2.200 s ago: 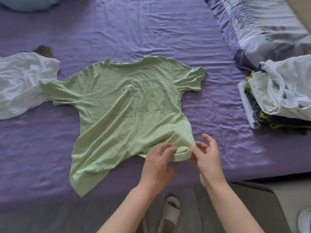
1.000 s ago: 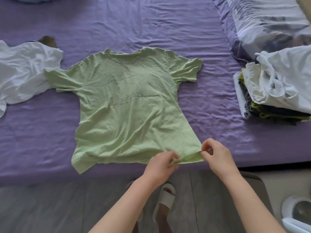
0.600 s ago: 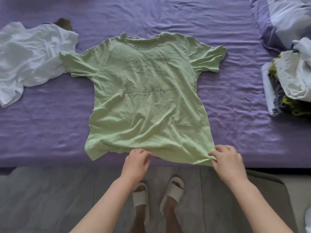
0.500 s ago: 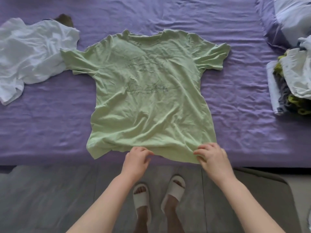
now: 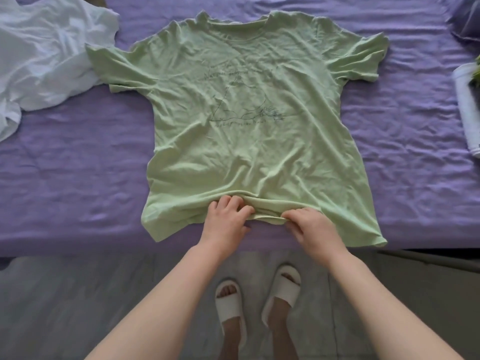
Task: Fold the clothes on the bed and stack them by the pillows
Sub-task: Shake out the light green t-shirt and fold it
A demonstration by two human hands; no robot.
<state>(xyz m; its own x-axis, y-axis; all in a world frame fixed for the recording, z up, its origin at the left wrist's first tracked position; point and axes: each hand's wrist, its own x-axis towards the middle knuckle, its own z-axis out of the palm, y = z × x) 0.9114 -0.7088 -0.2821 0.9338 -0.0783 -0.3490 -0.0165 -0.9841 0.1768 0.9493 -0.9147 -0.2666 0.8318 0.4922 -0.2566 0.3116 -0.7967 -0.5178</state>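
A light green T-shirt (image 5: 244, 131) with a dark line drawing lies spread face up on the purple bed sheet (image 5: 78, 162), neck away from me. Its hem sits at the near bed edge and is bunched in the middle. My left hand (image 5: 227, 220) grips that bunched hem with curled fingers. My right hand (image 5: 309, 227) pinches the hem just to the right of it. The two hands are close together. A pile of folded clothes (image 5: 467, 105) shows only as a white edge at the far right.
A crumpled white garment (image 5: 44, 58) lies at the far left, touching the green sleeve. A pillow corner (image 5: 465, 19) shows at the top right. Below the bed edge is grey floor (image 5: 65, 307) and my feet in white slippers (image 5: 259, 297).
The shirt has been pulled flat with its hem brought to the near bed edge. My right hand has slid left along the hem toward my left hand, and the view has moved closer.
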